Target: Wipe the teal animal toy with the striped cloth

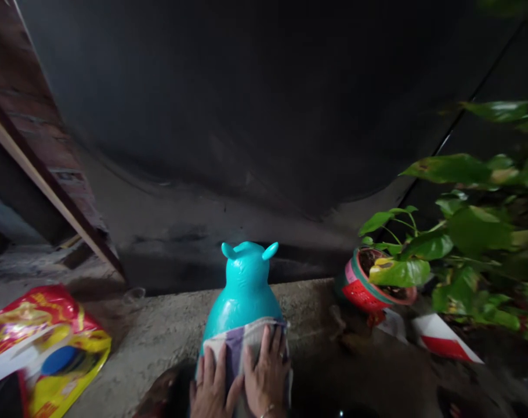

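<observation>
1. Nearest to us, our left hand (210, 386) and right hand (266, 377) lie side by side, palms down, on a striped cloth (235, 348). All fingers are stretched out flat and press on the fabric; none curl round it, so neither hand grips anything.
2. Beyond, a large dark curved surface (264, 116) fills the upper frame. We cannot tell what it is.
3. At right, a leafy plant (473, 232) spreads over the edge of the scene.
4. Below it runs a rough concrete ledge (159, 331), which bears everything listed next.
5. At left lies a red and yellow packet (42, 337), well apart from the hands.
6. At centre stands a teal toy (245, 284) with two small ears, upright, facing away from us.
7. A red pot (360, 287) rests tilted at the foot of the plant, near the toy but not touching it.
8. The cloth is draped over the toy's lower back, between our palms and the plastic.
9. Step in hand, as we judge it: pressing the cloth against the toy's back, as in wiping.
10. Any further stroke calls for even pressure from both palms and for following the rounded body, since the toy may tip forward.
</observation>
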Demonstrator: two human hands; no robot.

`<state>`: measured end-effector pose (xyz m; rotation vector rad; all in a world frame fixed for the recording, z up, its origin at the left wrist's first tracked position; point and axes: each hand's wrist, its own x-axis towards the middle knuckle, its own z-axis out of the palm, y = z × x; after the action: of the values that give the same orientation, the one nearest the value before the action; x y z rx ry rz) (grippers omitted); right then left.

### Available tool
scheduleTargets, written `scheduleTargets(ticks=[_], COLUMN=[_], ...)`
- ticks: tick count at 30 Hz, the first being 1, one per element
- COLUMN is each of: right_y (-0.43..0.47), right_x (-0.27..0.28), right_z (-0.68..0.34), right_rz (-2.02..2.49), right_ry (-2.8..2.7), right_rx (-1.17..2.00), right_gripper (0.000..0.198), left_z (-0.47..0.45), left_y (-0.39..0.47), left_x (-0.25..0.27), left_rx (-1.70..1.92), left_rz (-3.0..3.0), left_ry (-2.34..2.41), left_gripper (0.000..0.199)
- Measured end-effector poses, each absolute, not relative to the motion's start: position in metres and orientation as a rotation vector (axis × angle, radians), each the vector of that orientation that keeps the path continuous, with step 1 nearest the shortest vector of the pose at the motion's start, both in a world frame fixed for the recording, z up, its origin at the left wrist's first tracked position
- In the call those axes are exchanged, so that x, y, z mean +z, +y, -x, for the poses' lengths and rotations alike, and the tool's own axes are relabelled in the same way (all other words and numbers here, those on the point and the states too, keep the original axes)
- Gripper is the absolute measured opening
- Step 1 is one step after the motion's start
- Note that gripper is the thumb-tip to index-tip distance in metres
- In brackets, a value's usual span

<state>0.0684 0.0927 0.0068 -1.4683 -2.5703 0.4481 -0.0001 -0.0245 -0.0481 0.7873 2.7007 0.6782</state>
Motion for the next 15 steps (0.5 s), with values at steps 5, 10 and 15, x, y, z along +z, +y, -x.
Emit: scheduleTargets(ticks=[5,10,15], right_y=[0.151,0.180,0.162], right_x=[0.008,0.009,0.008], right_z=[-0.036,-0.008,-0.016], right_rz=[1.252,1.272,1.269], right_ry=[-2.622,-2.655,-2.596], right_rx=[0.573,0.520,0.365], right_gripper=[0.068,0.068,0.062], left_z=[0.018,0.038,0.042], left_y=[0.020,0.045,0.039], left_x=[-0.023,-0.016,-0.021], left_rx=[0.628,0.621,0.610], left_rz=[-0.934,-1.023,-1.022], left_ry=[2.810,2.850,2.851], left_gripper=[0.076,0.080,0.074])
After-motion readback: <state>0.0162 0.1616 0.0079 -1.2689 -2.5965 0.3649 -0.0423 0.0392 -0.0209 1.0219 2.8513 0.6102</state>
